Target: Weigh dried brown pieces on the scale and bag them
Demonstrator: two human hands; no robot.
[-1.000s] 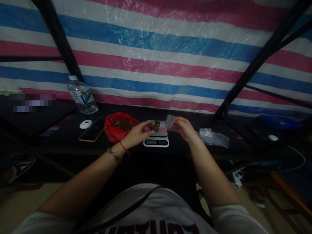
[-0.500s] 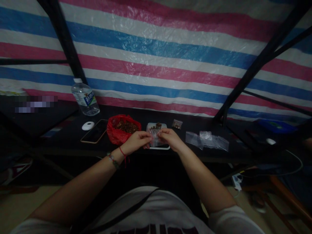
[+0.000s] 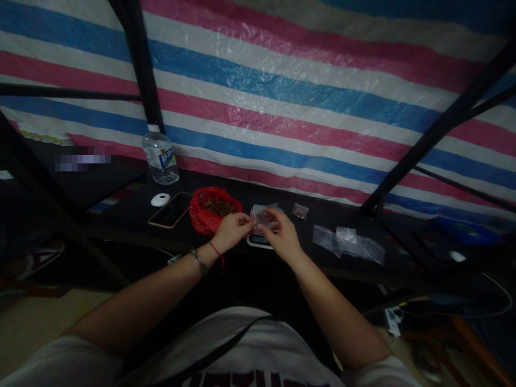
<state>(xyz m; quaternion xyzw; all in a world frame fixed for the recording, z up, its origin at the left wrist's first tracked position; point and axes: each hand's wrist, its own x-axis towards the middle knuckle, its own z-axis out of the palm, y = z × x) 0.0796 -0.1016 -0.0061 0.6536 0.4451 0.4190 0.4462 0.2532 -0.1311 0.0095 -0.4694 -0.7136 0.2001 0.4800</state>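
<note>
In the head view, my left hand (image 3: 233, 231) is closed in a pinch on the edge of a small clear plastic bag (image 3: 260, 217). My right hand (image 3: 284, 236) curves around the bag's other side, thumb and fingertips apart but against the film. Both hands hover over a small white kitchen scale (image 3: 250, 243), whose dark display (image 3: 260, 239) shows below the bag. The hands and bag hide most of its top. Left of it sits an open red plastic bag (image 3: 200, 215) full of brown dried pieces (image 3: 220, 205).
Right of the scale lies a filled small bag (image 3: 300, 211), with several flat clear bags (image 3: 349, 242) nearer me. At left are a phone (image 3: 171, 209), a white rounded case (image 3: 160, 200) and a plastic bottle (image 3: 161, 158). Black posts (image 3: 143, 70) frame a striped sheet (image 3: 282, 107).
My right hand's thumb and fingers have spread from a pinch on the bag. My left hand still pinches it. The view has shifted, and the scale's display now shows.
</note>
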